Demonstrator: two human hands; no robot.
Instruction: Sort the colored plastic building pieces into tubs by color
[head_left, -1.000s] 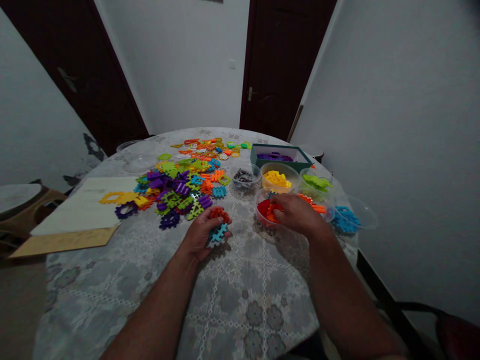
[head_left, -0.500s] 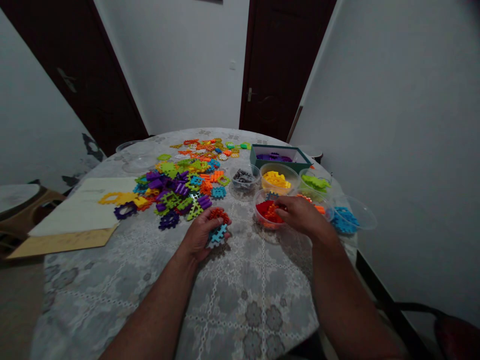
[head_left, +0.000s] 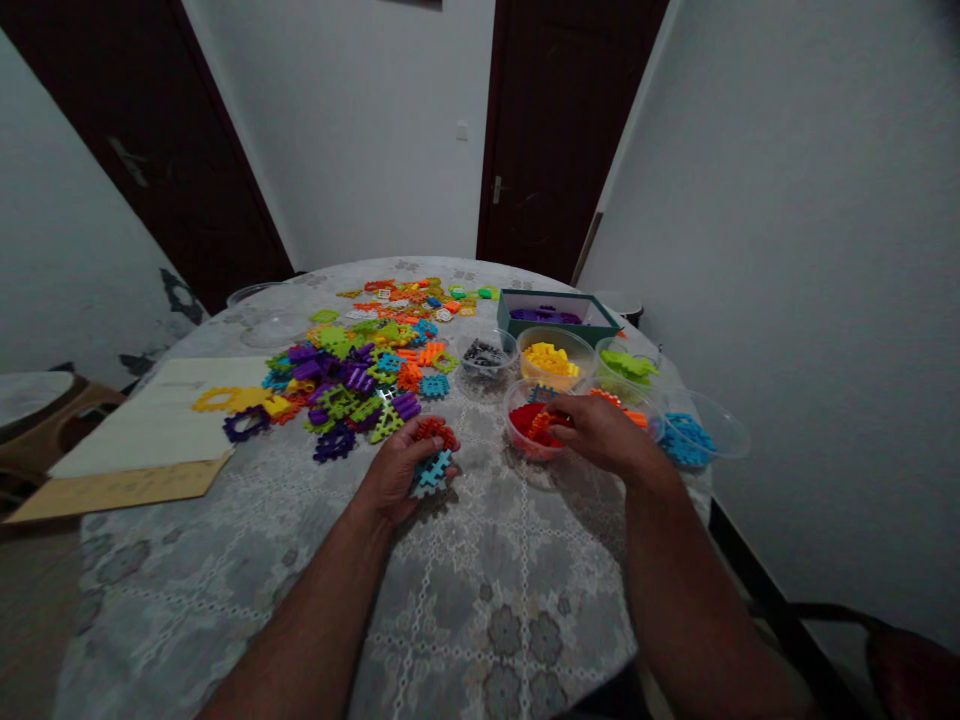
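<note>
The left hand (head_left: 397,470) rests near the centre of the round table with a grey patterned cloth (head_left: 480,600). Its fingers are curled around 2 toothed plastic tiles, a blue tile (head_left: 433,472) and a red tile (head_left: 436,432). To the right, the right hand (head_left: 604,432) reaches into a clear round plastic bowl of red pieces (head_left: 512,440), its bent fingertips at an orange plastic piece (head_left: 541,425). I cannot tell whether they grip it. A heap of mixed coloured tiles (head_left: 352,380) lies farther left.

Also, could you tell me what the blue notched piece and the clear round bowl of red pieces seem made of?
Blue notched piece in the left hand: looks like rigid moulded plastic, matte, judging by its flat colour and crisp slots. Clear round bowl by the right hand: probably thin plastic, glossy; contents show through its wall.
</note>
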